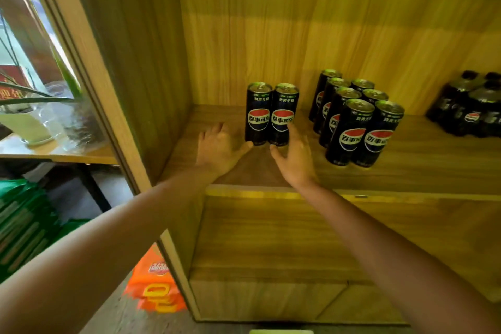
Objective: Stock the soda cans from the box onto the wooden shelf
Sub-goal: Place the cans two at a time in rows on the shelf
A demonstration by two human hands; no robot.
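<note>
Where both bare arms reach onto the wooden shelf point(433, 160), two black soda cans stand upright side by side, touching each other, toward the back left corner of the board. The left can point(259, 114) and the right can point(283, 116) face outward with their red, white and blue roundels, pull tabs uppermost.

The left hand point(219, 146) lies palm down just left of the left can, its fingers straight and spread. Its thumb tip sits at the foot of that can; whether it touches cannot be told. The right hand point(294, 157) is likewise spread, with its fingers loosely extended. One fingertip lies against the lower right side of the right can and the thumb points toward its base. Neither hand curls round a can.

To the right, apart from the pair, a cluster of cans point(355, 119) of the same kind stands upright in two tight rows running front to back; seven tops can be counted. Farther right on the same board, at the edge of view, sits a pack of bottles point(466, 108) in clear film.

Left of the unit, orange packets point(156, 282) lie on the floor and green packets point(21, 225) are stacked nearby. A table point(67, 152) beyond carries blurred glassware.
</note>
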